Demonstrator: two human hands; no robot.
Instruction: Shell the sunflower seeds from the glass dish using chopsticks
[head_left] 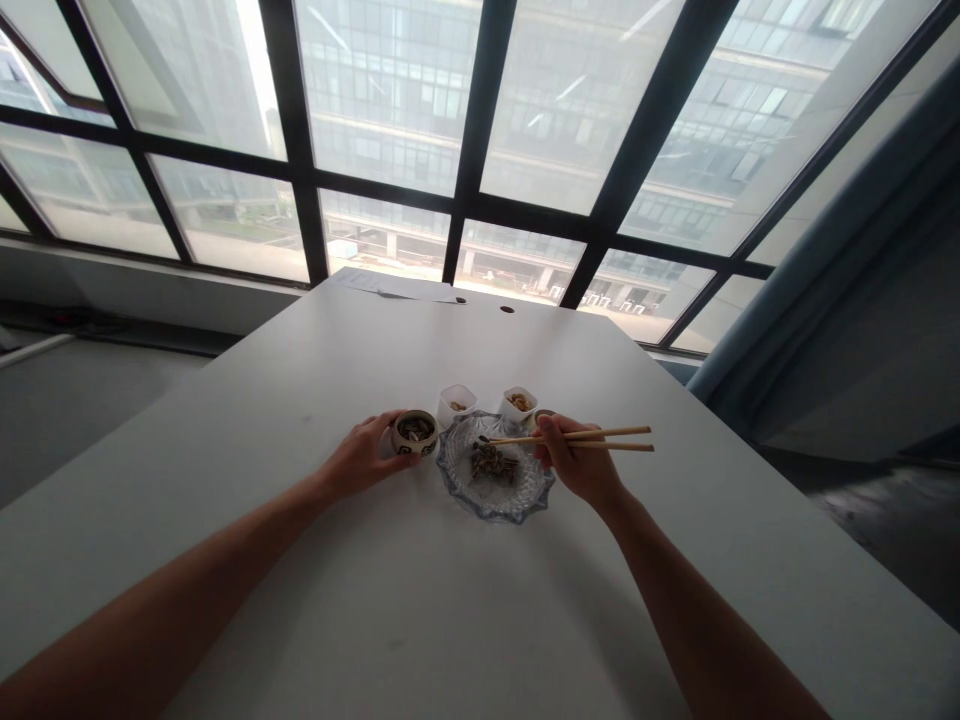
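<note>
My left hand (369,450) is curled round a small patterned cup (415,450) at the left of a clear glass bowl (457,490) with a scalloped rim. Dark, seed-like pieces show inside the cup. In my right hand (581,463) is a pair of wooden chopsticks (615,432), their tips pointing left over the bowl. A dark piece (484,440) is at the chopstick tips; whether it is gripped is too small to tell. Brown and dark dried pieces (495,465) lie heaped in the bowl. Another small round container (545,413) is partly hidden behind my right hand.
Two small white cups (457,400) stand behind the bowl; the right-hand white cup (519,403) holds yellowish-brown pieces. White paper (390,287) lies at the far end of the white table (360,600), near two round holes. Windows rise beyond, and a blue curtain (817,230) hangs at right.
</note>
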